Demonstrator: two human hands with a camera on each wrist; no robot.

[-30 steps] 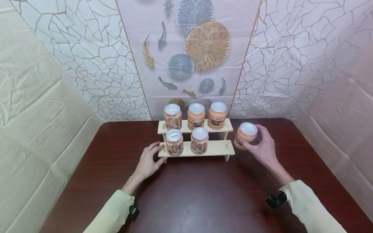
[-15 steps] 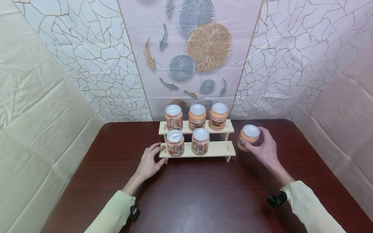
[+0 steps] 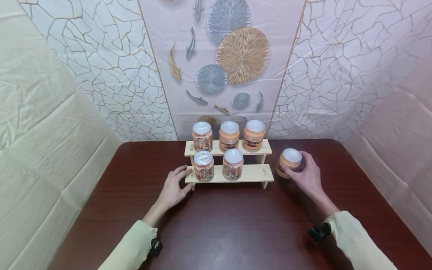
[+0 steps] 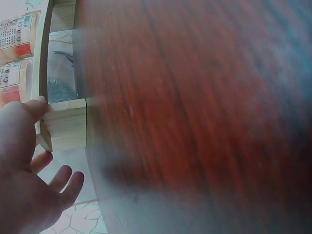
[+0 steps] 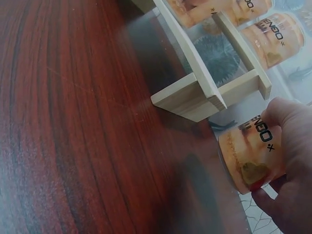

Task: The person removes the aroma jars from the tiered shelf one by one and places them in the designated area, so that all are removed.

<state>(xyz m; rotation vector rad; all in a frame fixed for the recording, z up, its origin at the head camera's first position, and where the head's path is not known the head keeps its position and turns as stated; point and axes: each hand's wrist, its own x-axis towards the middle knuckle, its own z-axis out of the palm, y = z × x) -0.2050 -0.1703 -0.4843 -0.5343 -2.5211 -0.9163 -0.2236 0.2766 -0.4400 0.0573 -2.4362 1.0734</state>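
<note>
In the head view, my right hand (image 3: pixel 306 176) grips an orange jar (image 3: pixel 287 165) with a silvery lid, to the right of the two-tier wooden stand. The right wrist view shows the labelled side of this jar (image 5: pixel 251 156), thumb and fingers around it, close to the table. My left hand (image 3: pixel 173 187) holds the left end of the lower wooden shelf (image 3: pixel 251 172); its thumb lies on the front edge in the left wrist view. Two jars (image 3: pixel 232 165) stand on the left and middle of that shelf. Three more jars (image 3: pixel 229 137) line the upper shelf (image 3: pixel 189 148).
The stand sits toward the back of a dark reddish-brown table (image 3: pixel 216 225). Behind it hangs a patterned cloth (image 3: pixel 243 105) with fish and round motifs. Pale cloth walls (image 3: pixel 44 150) enclose the left and right sides.
My right hand has moved the orange jar slightly right and lower, away from the shelf's end. The left hand keeps its hold; the head view has shifted a little.
</note>
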